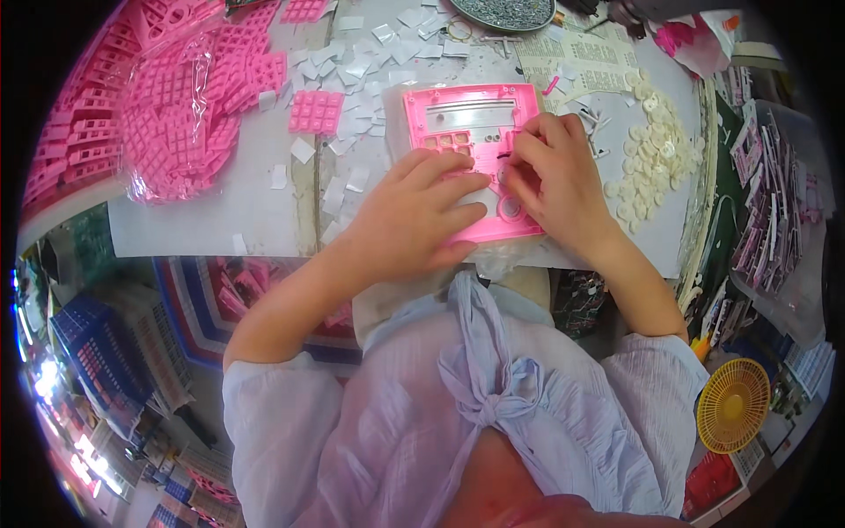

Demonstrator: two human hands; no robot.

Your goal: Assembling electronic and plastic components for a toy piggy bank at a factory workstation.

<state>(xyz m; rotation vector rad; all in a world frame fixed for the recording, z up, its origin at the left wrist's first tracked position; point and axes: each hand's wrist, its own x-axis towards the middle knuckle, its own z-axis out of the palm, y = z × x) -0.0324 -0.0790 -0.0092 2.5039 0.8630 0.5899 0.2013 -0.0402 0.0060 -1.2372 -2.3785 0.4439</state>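
Observation:
A pink plastic casing (431, 99) lies open side up on the worktable in front of me, with a rectangular window along its far part, a small grid of square holes and a round ring at the lower right. My left hand (418, 211) holds its left side, fingers laid across the inside and thumb at the near edge. Over the casing's right side, my right hand (559, 172) is closed in a pinch. A small dark bit shows by its fingertips, too small to name. Just beyond the left hand lies a pink keypad grid (315, 113).
Pink grid pieces (180, 132) in clear plastic heap at the left. White paper squares (356, 66) scatter beyond the casing. Off-white round discs (656, 145) pile at the right, below a dish of small grey parts (506, 11). A yellow basket (733, 405) stands lower right.

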